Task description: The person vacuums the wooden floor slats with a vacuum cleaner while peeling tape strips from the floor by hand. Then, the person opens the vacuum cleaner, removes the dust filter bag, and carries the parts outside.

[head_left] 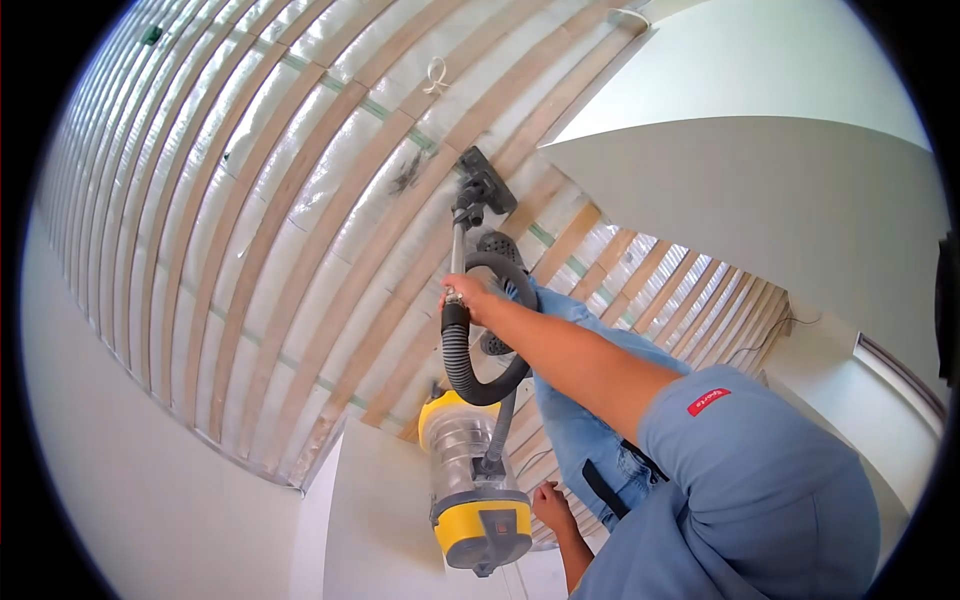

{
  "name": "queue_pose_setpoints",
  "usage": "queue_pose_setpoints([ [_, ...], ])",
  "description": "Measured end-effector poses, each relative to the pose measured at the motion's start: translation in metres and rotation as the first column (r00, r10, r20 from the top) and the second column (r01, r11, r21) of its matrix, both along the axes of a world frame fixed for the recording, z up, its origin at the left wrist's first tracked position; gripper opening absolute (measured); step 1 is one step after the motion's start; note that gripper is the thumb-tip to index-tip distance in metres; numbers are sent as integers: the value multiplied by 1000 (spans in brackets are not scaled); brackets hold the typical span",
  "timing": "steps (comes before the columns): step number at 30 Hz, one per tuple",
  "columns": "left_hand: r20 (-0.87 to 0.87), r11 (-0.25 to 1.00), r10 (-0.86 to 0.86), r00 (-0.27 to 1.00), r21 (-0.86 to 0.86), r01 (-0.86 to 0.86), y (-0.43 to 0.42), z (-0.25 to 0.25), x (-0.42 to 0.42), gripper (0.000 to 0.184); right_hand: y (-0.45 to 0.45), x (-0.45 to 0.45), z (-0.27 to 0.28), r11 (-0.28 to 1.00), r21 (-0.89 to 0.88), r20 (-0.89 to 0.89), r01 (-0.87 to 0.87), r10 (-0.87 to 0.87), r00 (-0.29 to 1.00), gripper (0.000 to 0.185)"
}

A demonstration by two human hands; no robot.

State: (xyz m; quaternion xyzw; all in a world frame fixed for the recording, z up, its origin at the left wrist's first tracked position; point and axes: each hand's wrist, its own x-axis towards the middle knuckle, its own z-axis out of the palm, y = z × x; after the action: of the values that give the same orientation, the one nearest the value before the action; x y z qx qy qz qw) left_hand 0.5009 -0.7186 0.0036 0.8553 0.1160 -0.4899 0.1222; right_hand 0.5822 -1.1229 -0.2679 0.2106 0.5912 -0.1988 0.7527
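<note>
My right hand (465, 293) is wrapped round the metal wand (458, 245) of a vacuum cleaner, just above the black hose cuff. The black floor head (484, 180) at the wand's end rests on the slatted floor. From the cuff a ribbed grey hose (480, 385) loops down to the yellow and clear vacuum body (475, 480). Beside that body, my left hand (550, 507) is closed with its fingers curled; what it holds, if anything, is hidden. Dark shoes (497, 245) show partly behind the hose.
Wooden battens (325, 210) run in rows over silvery foil sheeting (350, 140). A looped white cord (436, 76) and a dark smudge (407, 172) lie on the sheeting. Pale walls (110, 440) border the floor, and a thin dark cable (775, 330) trails at the right.
</note>
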Motion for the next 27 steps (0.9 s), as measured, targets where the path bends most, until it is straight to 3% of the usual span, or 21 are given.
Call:
queue_pose_setpoints([
  [2, -220, 965, 239, 946, -56, -257, -74, 18, 32, 34, 13, 4, -5, 984, -70, -155, -163, 151, 976, 18],
  [3, -220, 967, 233, 947, -52, -250, -95, 25, 41, 34, 12, 3, -7, 957, -55, -274, -285, 260, 926, 19],
  [6, -154, 931, 338, 929, -92, -354, -133, 38, 73, 29, 1, -29, -37, 940, -10, -391, -340, 310, 867, 20],
  [9, -115, 865, 455, 883, -180, -469, -146, 41, 84, 34, -47, -63, -54, 991, -53, -191, -125, 113, 975, 22],
  [10, -119, 863, 460, 880, -172, -475, -150, 39, 81, 35, -59, -69, -51, 992, -41, -199, -123, 112, 974, 22],
  [13, -223, 929, 330, 917, -94, -357, -152, 25, 63, 32, -77, -73, -41, 999, 47, -73, -2, 5, 997, 21],
  [15, -257, 949, 290, 922, -48, -312, -154, 24, 53, 29, -69, -78, -38, 987, -14, -192, -162, 156, 969, 22],
  [19, -241, 952, 288, 927, -29, -303, -167, 31, 43, 30, -70, -88, -20, 986, 19, -188, -165, 166, 968, 26],
  [21, -170, 992, 114, 979, -34, -122, -169, 29, 43, 30, -69, -97, -14, 986, 23, -170, -166, 167, 971, 27],
  [27, -83, 998, -10, 997, -62, 4, -167, 13, 71, 29, -73, -126, -2, 982, 35, -86, -186, 188, 978, 27],
])
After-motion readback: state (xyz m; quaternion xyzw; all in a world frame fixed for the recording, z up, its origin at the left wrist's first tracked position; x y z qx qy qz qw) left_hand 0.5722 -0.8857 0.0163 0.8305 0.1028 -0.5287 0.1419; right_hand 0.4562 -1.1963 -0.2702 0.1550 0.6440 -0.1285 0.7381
